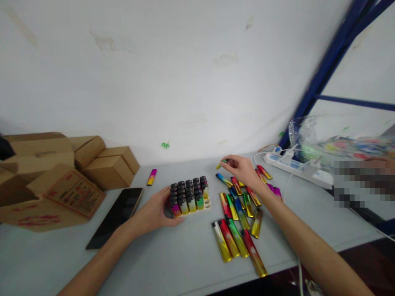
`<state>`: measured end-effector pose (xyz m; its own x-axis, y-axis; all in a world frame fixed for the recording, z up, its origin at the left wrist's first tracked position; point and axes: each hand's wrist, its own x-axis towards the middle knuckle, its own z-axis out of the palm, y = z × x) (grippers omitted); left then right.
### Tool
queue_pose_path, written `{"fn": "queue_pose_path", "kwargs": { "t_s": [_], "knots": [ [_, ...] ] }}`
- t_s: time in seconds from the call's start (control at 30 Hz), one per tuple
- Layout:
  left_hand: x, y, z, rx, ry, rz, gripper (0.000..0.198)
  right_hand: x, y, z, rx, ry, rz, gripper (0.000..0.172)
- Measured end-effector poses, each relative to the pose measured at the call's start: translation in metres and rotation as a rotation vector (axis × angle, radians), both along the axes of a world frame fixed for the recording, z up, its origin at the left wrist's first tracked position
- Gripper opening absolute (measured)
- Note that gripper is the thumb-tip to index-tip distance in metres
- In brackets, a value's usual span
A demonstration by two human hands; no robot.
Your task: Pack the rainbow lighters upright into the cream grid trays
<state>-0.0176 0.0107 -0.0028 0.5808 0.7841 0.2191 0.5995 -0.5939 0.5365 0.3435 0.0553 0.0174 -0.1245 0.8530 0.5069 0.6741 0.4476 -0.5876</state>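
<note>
My left hand [151, 211] is curled around the left side of a small pale tray [207, 204]. Lighters [191, 201] with black tops stand upright in rows in it, and a few holes show at its right end. Beyond and to the right, my right hand [242, 168] pinches a lighter [219, 166] whose yellow end sticks out of the fingers. Below that hand lies a loose spread of lighters [239, 209] in red, green, blue and gold. Nearer the table's front edge lie several more, among them a red and gold lighter [254, 255].
A purple and yellow lighter [152, 177] lies alone near the wall. Left of the tray are a dark phone or tablet [116, 218] and cardboard boxes [61, 176]. A power strip [298, 169] with cables lies at right, near a plastic bag [311, 137] and another person's blurred hand.
</note>
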Motion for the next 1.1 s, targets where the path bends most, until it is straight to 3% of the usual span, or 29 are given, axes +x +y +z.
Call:
{"fn": "queue_pose_path", "kwargs": {
  "t_s": [0.13, 0.33, 0.53, 0.7, 0.83, 1.1],
  "knots": [
    [0.0, 0.001, -0.001, -0.016, -0.002, 0.007, 0.062, -0.014, -0.006, -0.004, -0.096, 0.279, 0.107, 0.048],
    [0.004, -0.002, 0.003, -0.053, -0.01, 0.023, 0.057, -0.03, -0.019, -0.003, -0.356, 0.551, 0.44, 0.043],
    [0.006, -0.004, 0.007, -0.068, -0.018, 0.022, 0.058, -0.036, -0.025, -0.005, -0.321, 0.55, 0.323, 0.05],
    [0.005, -0.003, 0.006, -0.063, -0.028, 0.009, 0.058, -0.04, -0.028, -0.001, -0.444, 0.653, 0.23, 0.068],
    [0.004, -0.003, 0.007, -0.047, 0.001, 0.009, 0.059, -0.043, -0.029, 0.001, -0.424, 0.663, 0.121, 0.061],
    [0.005, -0.004, 0.009, -0.072, 0.004, 0.03, 0.059, -0.043, -0.028, -0.001, -0.384, 0.624, 0.104, 0.046]
  ]
}}
